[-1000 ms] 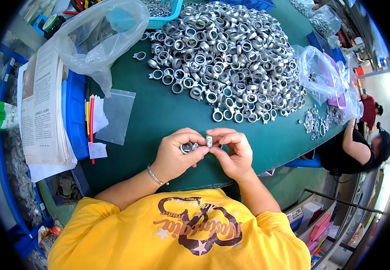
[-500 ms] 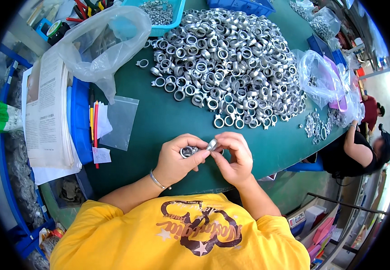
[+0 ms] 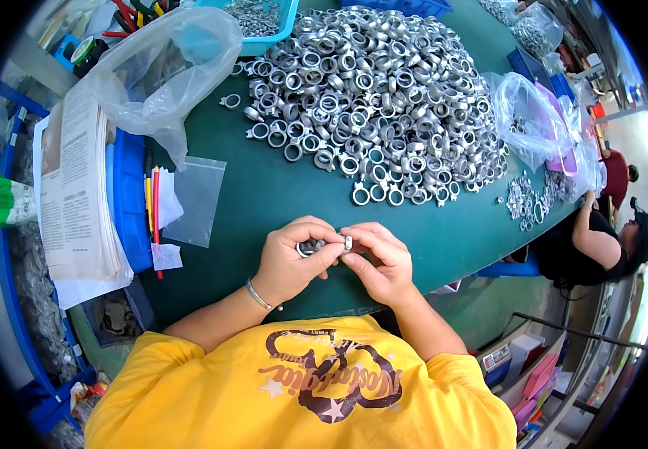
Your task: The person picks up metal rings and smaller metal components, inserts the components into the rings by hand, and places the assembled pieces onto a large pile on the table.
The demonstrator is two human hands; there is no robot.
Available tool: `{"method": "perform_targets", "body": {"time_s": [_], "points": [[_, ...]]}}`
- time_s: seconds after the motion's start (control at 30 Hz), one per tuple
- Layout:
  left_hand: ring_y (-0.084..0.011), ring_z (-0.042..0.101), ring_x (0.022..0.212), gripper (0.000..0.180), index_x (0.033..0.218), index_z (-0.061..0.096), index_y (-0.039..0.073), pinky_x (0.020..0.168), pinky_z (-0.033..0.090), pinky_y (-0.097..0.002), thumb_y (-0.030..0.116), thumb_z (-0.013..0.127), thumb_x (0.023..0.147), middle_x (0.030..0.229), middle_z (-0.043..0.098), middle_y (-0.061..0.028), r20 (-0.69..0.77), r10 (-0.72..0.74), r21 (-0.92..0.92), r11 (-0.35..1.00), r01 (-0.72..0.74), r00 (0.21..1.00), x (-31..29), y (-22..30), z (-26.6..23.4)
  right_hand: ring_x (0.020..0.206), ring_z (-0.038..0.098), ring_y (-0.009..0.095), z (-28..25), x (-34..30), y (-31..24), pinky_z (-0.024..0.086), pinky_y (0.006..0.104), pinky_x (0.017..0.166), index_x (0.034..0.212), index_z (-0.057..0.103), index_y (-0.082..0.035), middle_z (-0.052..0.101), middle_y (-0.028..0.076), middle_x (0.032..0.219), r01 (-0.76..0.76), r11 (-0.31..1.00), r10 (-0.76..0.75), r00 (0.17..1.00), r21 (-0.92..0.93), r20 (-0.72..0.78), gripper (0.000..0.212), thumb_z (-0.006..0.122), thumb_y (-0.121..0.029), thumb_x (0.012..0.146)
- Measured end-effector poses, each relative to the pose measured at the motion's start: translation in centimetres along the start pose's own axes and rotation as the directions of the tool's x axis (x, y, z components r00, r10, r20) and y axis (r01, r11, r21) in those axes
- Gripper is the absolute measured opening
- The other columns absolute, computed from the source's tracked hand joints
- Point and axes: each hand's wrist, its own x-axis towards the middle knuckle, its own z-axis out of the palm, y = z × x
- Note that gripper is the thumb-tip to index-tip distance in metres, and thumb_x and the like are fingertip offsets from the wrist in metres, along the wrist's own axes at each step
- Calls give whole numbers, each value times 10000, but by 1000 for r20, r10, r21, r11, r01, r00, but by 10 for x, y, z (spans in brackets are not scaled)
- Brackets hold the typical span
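Observation:
Over the near edge of the green table, my two hands meet at the fingertips. A small silver-grey metal ring (image 3: 348, 243) is pinched between them, turned almost edge-on. My right hand (image 3: 385, 262) grips that ring with thumb and fingers. Curled closed, my left hand (image 3: 283, 258) has its thumb tip at the same ring and keeps other metal rings (image 3: 309, 247) against its fingers; how many is hidden. Beyond both hands lies a large heap of similar metal rings (image 3: 384, 97), many with small lugs on the rim.
A turquoise basket (image 3: 268, 46) of small metal parts stands at the back left, beside a clear plastic bag (image 3: 155, 112). Newspapers (image 3: 77, 187), a blue tray (image 3: 131, 202) and pencils (image 3: 158, 209) lie left. Smaller parts (image 3: 526, 202) lie right, near a seated person (image 3: 593, 239).
The ring between my fingertips has turned from a slanted view to nearly edge-on. My right hand has shifted slightly left; my left hand stays closed around its rings.

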Motion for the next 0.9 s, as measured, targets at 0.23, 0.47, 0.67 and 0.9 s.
{"method": "perform_targets", "body": {"time_s": [0.23, 0.47, 0.67, 0.9], "points": [[-66, 578, 627, 45, 814, 625, -3, 470, 472, -167, 9, 630, 770, 858, 581, -43, -29, -7, -33, 999, 6, 1000, -2, -3, 1, 768, 588, 181, -3, 3, -2, 496, 248, 671, 1028, 590, 23, 570, 127, 923, 111, 978, -113, 994, -175, -2, 324, 642, 68, 711], [-112, 593, 634, 34, 802, 606, -21, 466, 482, -196, -19, 613, 768, 847, 572, -70, -33, -43, 50, 998, 45, 999, 0, -1, 2, 758, 573, 186, -4, 3, 0, 484, 247, 625, 972, 604, -2, 532, 118, 944, 197, 945, -224, 971, -261, -79, 326, 655, 99, 666], [-147, 595, 605, 34, 790, 598, -40, 431, 476, -214, -34, 610, 758, 824, 579, -90, -89, -191, -182, 968, 173, 977, 1, 2, 1, 809, 533, 127, -25, 16, 11, 473, 209, 620, 895, 597, -14, 465, 98, 1024, -31, 992, 68, 945, 120, -320, 246, 645, 98, 681], [-164, 600, 584, 46, 805, 589, -23, 415, 487, -233, -26, 604, 762, 754, 585, -99, -95, -215, -306, 935, 177, 972, 2, -3, 3, 607, 514, 68, -155, 76, 18, 429, 222, 549, 784, 603, -17, 587, 4, 711, -192, 938, -82, 684, -287, -725, 88, 658, -79, 756]]}}
